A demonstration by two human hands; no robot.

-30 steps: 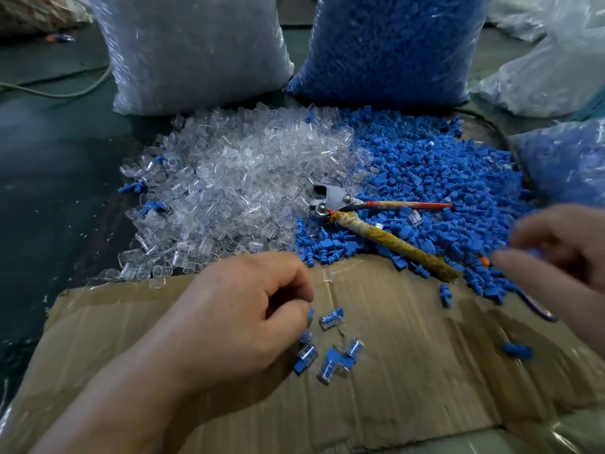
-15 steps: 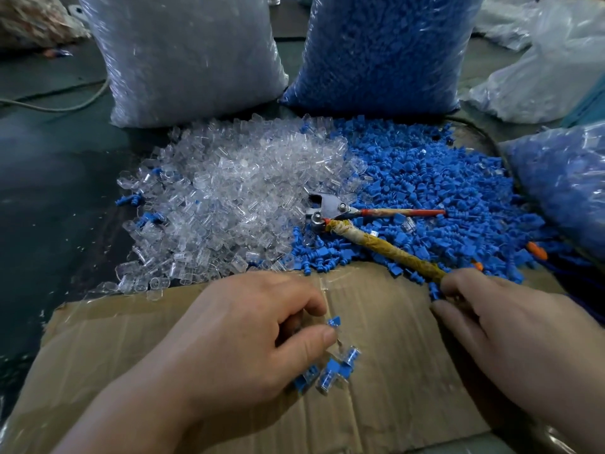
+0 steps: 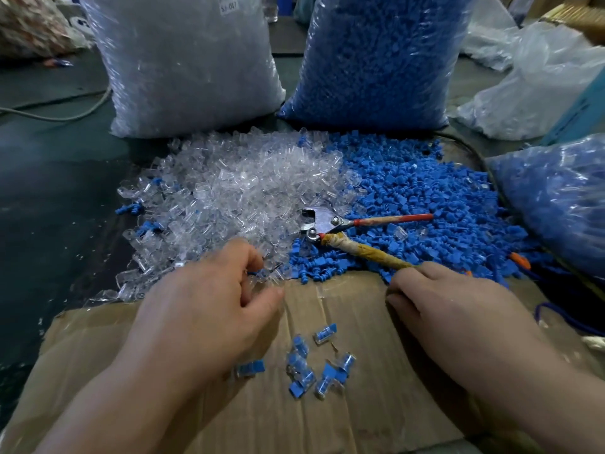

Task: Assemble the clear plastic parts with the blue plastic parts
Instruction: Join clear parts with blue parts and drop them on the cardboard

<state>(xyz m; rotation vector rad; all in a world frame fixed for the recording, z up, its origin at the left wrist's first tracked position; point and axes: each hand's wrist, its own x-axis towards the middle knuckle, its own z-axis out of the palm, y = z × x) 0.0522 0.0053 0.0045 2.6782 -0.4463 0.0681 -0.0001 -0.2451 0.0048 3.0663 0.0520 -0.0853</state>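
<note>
Clear-parts bag at eleven o'clock, blue-parts bag at one; left hand, right hand curled at cardboard edge, grips unclear.

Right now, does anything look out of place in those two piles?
Yes, a little mixing. A few blue parts lie strayed along the left edge of the clear pile, and a couple of clear parts sit in the blue pile between the handles of the pliers, which lie across where the piles meet.

We see left hand curled at clear parts pile edge, right hand at blue parts pile by pliers; assembled pieces on cardboard between.
</note>
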